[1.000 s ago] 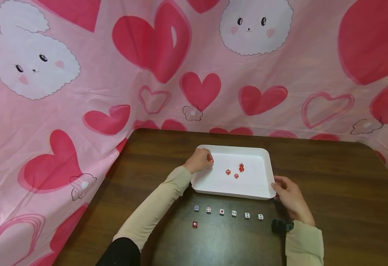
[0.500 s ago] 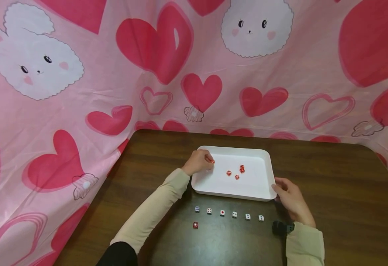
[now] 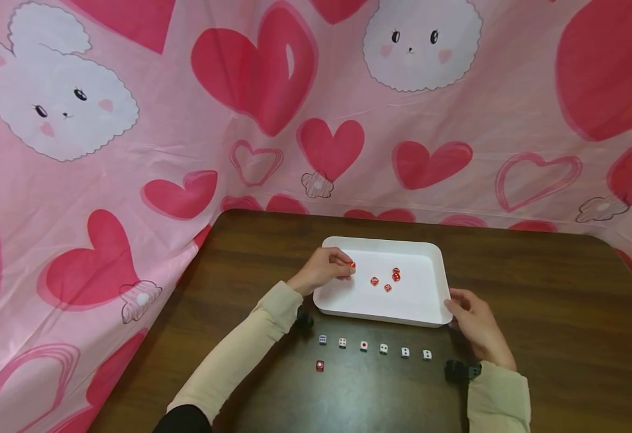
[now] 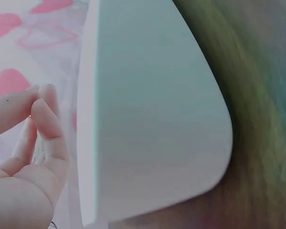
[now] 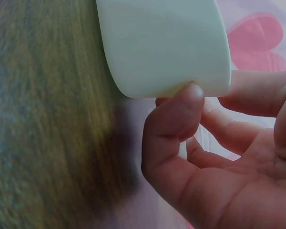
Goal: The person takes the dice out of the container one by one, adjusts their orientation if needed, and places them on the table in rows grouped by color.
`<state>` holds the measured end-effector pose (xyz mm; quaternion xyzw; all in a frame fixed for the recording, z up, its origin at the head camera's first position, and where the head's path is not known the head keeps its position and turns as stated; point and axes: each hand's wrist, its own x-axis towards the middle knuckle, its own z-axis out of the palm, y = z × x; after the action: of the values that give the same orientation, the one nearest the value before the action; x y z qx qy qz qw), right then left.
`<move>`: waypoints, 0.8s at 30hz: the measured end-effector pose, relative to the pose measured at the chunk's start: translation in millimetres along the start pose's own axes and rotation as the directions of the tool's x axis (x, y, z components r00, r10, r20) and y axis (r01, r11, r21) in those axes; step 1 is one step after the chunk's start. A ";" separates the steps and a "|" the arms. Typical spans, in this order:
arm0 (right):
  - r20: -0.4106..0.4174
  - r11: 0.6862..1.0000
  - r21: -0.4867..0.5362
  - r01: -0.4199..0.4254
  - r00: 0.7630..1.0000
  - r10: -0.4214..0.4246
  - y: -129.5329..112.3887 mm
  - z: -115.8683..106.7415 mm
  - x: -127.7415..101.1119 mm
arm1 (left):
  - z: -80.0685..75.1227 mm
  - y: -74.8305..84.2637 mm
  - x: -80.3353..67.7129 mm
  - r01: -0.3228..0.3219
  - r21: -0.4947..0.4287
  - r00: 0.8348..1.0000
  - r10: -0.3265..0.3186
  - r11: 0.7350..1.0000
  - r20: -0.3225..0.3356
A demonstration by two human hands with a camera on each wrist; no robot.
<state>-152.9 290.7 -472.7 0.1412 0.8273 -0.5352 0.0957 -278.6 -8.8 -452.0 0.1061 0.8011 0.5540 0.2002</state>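
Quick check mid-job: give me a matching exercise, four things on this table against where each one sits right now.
Things:
1. Left hand
2. Right hand
3. White dice row
4. Lone red die

Places:
A. On the table, nearer the person than the white row
B. At the white tray's near right corner
C. Over the tray's left side, pinching a red die
D. In a line on the table, just in front of the tray

Pairs: 1-C, 2-B, 3-D, 4-A

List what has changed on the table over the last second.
The left hand, pinching a red die, has drifted slightly rightward over the white tray. The right hand stays at the tray's near right corner. The four red dice in the tray and the row of white dice are unmoved.
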 end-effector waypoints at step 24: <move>0.014 1.000 0.001 -0.005 1.000 0.005 0.3 -0.8 -0.6 | -6.3 15.6 -66.5 -0.130 -0.009 0.990 0.130 0.991 0.044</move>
<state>-152.2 291.5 -472.5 0.1398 0.8260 -0.5363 0.1028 -222.4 -34.5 -422.1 0.1700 0.7861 0.5657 0.1819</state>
